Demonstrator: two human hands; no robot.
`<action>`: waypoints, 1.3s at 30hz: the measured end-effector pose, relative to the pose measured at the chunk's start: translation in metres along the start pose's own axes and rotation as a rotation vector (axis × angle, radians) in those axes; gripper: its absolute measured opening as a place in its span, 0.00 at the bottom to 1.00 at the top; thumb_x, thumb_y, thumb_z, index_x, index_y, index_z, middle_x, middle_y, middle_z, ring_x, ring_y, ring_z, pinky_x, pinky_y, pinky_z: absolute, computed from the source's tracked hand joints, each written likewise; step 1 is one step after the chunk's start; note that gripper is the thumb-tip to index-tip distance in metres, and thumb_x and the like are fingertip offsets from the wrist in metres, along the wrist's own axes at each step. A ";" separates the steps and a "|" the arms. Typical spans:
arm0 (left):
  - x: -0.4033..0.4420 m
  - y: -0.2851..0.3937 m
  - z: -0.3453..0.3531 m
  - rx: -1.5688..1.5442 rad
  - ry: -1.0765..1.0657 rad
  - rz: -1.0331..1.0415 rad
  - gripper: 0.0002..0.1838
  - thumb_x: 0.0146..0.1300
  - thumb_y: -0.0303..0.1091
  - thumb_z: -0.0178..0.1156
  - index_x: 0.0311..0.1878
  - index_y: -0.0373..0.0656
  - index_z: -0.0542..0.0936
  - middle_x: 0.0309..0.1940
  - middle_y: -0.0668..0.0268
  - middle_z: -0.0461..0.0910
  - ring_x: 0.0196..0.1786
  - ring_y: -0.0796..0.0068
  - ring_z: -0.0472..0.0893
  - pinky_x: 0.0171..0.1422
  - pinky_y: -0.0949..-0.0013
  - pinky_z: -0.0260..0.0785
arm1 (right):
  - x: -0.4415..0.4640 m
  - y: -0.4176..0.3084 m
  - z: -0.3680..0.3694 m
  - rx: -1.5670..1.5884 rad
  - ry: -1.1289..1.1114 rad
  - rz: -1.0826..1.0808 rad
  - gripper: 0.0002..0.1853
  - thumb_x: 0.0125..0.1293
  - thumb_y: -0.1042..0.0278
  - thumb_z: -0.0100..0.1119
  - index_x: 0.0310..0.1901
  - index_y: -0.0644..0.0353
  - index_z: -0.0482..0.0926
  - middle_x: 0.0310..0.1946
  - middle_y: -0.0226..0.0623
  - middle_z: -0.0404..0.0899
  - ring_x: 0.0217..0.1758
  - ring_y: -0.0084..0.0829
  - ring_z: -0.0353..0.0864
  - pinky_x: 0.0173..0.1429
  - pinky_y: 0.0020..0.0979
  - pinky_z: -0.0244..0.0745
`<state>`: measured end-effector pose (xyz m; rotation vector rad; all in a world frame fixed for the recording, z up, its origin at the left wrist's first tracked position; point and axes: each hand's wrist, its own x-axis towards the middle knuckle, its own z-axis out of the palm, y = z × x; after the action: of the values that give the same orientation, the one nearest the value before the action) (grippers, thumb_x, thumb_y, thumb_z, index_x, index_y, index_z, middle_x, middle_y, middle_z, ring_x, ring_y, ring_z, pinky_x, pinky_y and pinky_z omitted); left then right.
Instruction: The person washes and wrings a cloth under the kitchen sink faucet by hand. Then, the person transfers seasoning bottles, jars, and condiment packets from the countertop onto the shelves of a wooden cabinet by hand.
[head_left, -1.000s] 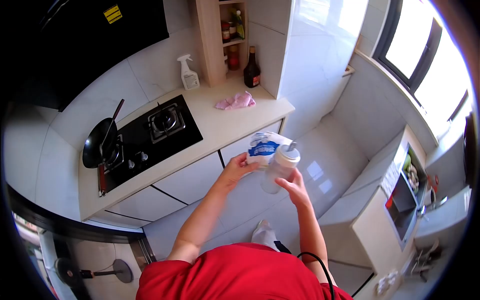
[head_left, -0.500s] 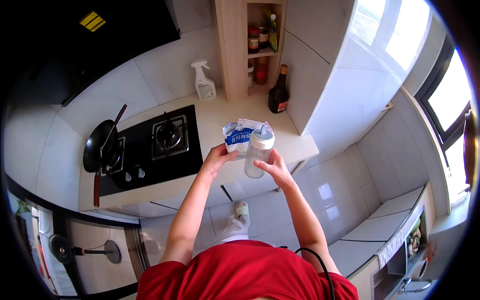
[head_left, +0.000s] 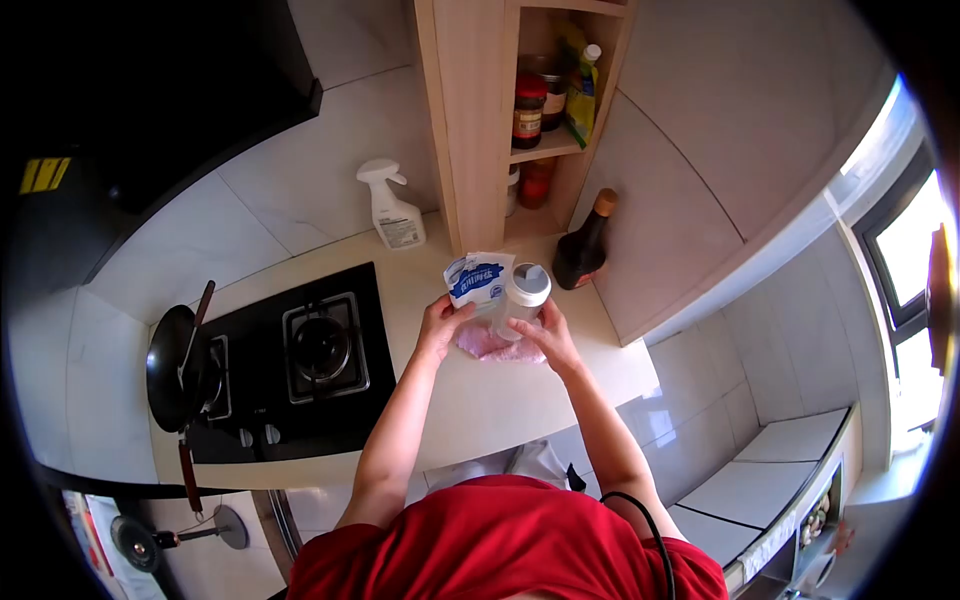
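My left hand [head_left: 440,326] is closed on a white and blue bag of sea salt [head_left: 474,279], held by its lower edge. In my right hand [head_left: 549,337] is a clear shaker jar [head_left: 516,318] with a white lid and a grey flap on top. Jar and bag are side by side above the counter; whether they touch I cannot tell. Beneath them lies a pink cloth [head_left: 483,346], partly covered by the jar and my hands.
A black gas stove [head_left: 300,410] is left of my arms, with a wok [head_left: 170,370] at its far left. A white spray bottle [head_left: 396,215] and a dark sauce bottle [head_left: 582,245] stand at the back of the counter [head_left: 480,400]. Shelves [head_left: 560,148] hold jars.
I have come closer to the counter, and both hands are now over it with the bag and the jar. The pink cloth has come into sight below them.
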<state>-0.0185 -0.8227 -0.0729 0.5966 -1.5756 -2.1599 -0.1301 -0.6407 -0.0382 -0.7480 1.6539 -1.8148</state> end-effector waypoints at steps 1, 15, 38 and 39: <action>0.010 -0.014 -0.007 0.016 0.068 0.003 0.15 0.55 0.31 0.67 0.45 0.40 0.79 0.42 0.69 0.80 0.45 0.81 0.75 0.54 0.75 0.65 | 0.006 0.005 -0.003 0.047 0.009 0.040 0.35 0.50 0.62 0.72 0.57 0.63 0.67 0.52 0.38 0.72 0.58 0.31 0.68 0.63 0.32 0.61; 0.092 -0.098 -0.029 0.189 0.380 0.252 0.17 0.55 0.26 0.64 0.49 0.37 0.78 0.34 0.71 0.81 0.34 0.85 0.73 0.41 0.78 0.67 | 0.115 0.079 -0.021 -0.087 0.186 -0.115 0.32 0.50 0.68 0.70 0.55 0.64 0.66 0.52 0.36 0.70 0.58 0.28 0.68 0.62 0.29 0.61; 0.090 -0.100 -0.042 0.382 0.393 0.171 0.12 0.53 0.30 0.66 0.41 0.37 0.80 0.27 0.69 0.80 0.29 0.82 0.72 0.36 0.77 0.66 | 0.249 0.119 -0.024 -0.126 0.336 -0.284 0.46 0.46 0.67 0.64 0.67 0.68 0.51 0.64 0.52 0.57 0.69 0.44 0.54 0.71 0.37 0.49; 0.091 -0.104 -0.044 0.384 0.389 0.170 0.12 0.53 0.30 0.66 0.41 0.37 0.80 0.27 0.69 0.80 0.29 0.82 0.72 0.36 0.77 0.66 | 0.249 0.118 -0.024 -0.125 0.340 -0.283 0.46 0.46 0.67 0.64 0.67 0.68 0.51 0.64 0.52 0.57 0.69 0.44 0.54 0.71 0.37 0.49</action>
<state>-0.0767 -0.8775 -0.1942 0.9007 -1.7486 -1.5126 -0.3132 -0.8152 -0.1502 -0.7933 1.9749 -2.1468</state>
